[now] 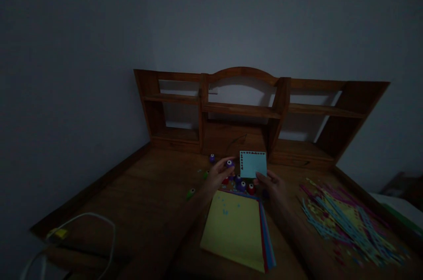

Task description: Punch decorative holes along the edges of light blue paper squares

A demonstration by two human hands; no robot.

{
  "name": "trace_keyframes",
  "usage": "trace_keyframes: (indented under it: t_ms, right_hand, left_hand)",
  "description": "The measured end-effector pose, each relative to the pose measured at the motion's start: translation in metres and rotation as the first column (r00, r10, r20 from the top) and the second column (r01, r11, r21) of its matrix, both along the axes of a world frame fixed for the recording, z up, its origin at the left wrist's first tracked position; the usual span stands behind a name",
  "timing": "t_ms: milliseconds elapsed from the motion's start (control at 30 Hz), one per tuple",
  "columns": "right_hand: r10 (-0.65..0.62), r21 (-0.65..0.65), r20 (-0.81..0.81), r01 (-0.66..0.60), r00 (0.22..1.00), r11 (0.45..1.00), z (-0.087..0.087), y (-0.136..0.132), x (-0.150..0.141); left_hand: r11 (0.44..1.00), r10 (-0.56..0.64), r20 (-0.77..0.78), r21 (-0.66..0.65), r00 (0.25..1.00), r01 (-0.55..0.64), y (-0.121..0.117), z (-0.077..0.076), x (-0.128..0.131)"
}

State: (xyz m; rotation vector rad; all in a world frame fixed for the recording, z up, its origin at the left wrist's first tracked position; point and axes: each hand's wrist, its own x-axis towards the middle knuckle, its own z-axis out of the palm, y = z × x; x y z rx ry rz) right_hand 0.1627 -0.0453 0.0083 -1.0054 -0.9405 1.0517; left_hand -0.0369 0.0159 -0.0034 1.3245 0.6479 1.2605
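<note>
My left hand [217, 177] is closed around a small purple craft punch [230, 163] with a round white top. Pinched at its lower right corner by my right hand [272, 184] is a light blue square of paper [253, 165], held up to the right of the punch and apart from it. A row of small punched holes runs along the paper's top and left edges. Beneath and between my hands lie several other punches, among them a purple one [242, 186] and a red one [251, 189]. The dim light hides finer detail.
Near me lies a stack of coloured paper [233, 231], yellow on top, with small blue bits on it. Punched paper strips [343, 218] are heaped at right. Green punches [191, 193] lie left. A wooden shelf [243, 110] stands behind; a white cable [112, 236] loops at lower left.
</note>
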Motion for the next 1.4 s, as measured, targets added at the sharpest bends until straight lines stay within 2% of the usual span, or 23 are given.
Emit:
trace_keyframes:
  t_ms: [300,433,667,800,933,1067,1133,1300,1400]
  right_hand:
    - [-0.026,-0.007,-0.063,0.026,0.998,1.0,0.007,-0.003,-0.003]
    - [-0.026,-0.016,-0.075,0.025,0.997,1.0,0.007,-0.002,-0.001]
    - [-0.047,0.029,-0.024,0.048,0.999,0.998,0.001,0.0,-0.001]
    - [-0.052,0.049,0.022,0.051,0.998,0.998,-0.006,0.006,0.007]
    - [-0.101,0.078,0.071,0.096,0.992,0.992,-0.013,0.013,0.015]
    - [-0.132,0.101,0.064,0.125,0.989,0.987,-0.016,0.015,0.019]
    - [-0.13,0.112,0.064,0.123,0.989,0.986,-0.017,0.015,0.02]
    - [-0.125,0.099,0.049,0.12,0.991,0.988,-0.019,0.018,0.023]
    - [-0.128,0.123,0.047,0.122,0.991,0.985,-0.021,0.021,0.025]
  left_hand:
    - [0.988,-0.138,0.023,-0.071,0.99,0.139,-0.001,-0.009,0.004]
    - [0.991,-0.098,-0.01,-0.093,0.995,0.097,0.0,-0.01,0.001]
    - [0.998,-0.054,-0.073,-0.042,0.996,0.051,0.003,-0.012,0.0]
    - [1.0,-0.008,-0.222,0.016,0.975,0.012,0.001,-0.008,-0.003]
    - [0.975,0.017,-0.482,0.204,0.876,0.093,-0.006,-0.009,-0.007]
    - [0.874,0.132,-0.691,0.419,0.711,0.244,-0.009,-0.009,-0.014]
    - [0.826,0.212,-0.737,0.486,0.641,0.286,-0.007,-0.009,-0.017]
    - [0.773,0.373,-0.795,0.551,0.478,0.314,-0.006,-0.009,-0.019]
    - [0.715,0.473,-0.772,0.618,0.424,0.327,-0.013,-0.005,-0.017]
